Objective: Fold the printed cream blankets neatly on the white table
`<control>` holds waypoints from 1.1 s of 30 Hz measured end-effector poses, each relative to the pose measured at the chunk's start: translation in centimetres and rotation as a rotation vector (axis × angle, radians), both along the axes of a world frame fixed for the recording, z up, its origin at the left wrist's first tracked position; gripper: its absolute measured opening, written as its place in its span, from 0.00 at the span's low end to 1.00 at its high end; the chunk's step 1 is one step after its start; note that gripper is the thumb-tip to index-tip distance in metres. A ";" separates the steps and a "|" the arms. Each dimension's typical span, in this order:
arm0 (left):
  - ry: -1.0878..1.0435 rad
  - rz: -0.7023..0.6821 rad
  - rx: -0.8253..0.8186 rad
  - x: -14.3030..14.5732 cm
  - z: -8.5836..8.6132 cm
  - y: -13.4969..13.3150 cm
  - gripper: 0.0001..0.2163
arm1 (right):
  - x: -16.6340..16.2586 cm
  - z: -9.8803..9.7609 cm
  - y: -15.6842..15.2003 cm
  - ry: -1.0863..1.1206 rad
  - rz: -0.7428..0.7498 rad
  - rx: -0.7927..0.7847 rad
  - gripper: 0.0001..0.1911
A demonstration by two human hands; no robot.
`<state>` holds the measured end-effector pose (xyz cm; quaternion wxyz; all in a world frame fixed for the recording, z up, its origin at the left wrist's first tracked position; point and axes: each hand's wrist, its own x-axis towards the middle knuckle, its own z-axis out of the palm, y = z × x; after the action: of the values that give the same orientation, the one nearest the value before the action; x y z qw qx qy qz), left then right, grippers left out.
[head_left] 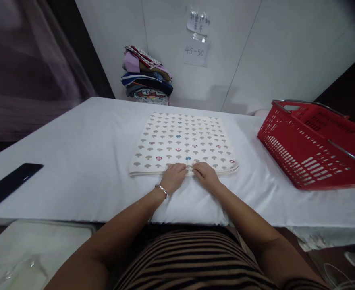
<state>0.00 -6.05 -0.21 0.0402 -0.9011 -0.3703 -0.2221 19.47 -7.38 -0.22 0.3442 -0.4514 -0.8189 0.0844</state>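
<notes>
A cream cloth (189, 141) printed with small mushrooms lies folded in flat layers on the white-covered table. Most of the mushrooms are grey, with a few in red, blue and green. My left hand (174, 176), with a bracelet at the wrist, grips the near edge of the cloth just left of its middle. On the same edge, a short gap to the right, my right hand (206, 175) pinches the cloth with fingers closed. Both sets of fingertips are partly hidden against the fabric.
A red plastic basket (310, 149) with metal handles stands at the table's right. A dark phone-like slab (9, 183) lies at the left. Folded fabrics (148, 76) are piled behind the far edge, by a wall with paper notes (196, 51). White sheeting (89, 161) covers the table.
</notes>
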 end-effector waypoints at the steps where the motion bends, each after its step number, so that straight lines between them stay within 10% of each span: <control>1: -0.014 -0.012 0.014 -0.1 0.0 -0.1 0.07 | 0.0 -0.1 0.0 -0.001 0.008 0.047 0.09; 16: -0.214 -0.035 -0.085 -0.5 -0.1 0.0 0.06 | 0.9 -0.6 -0.7 -0.206 0.109 0.069 0.14; 33: 0.013 0.000 -0.184 0.0 -0.2 0.7 0.11 | 9.6 -0.6 -0.9 -0.474 -0.166 0.040 0.21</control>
<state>0.04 -5.33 -0.37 -0.0403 -0.9025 -0.3887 -0.1811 29.02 -8.32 -0.80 0.1570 -0.5173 -0.8385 -0.0686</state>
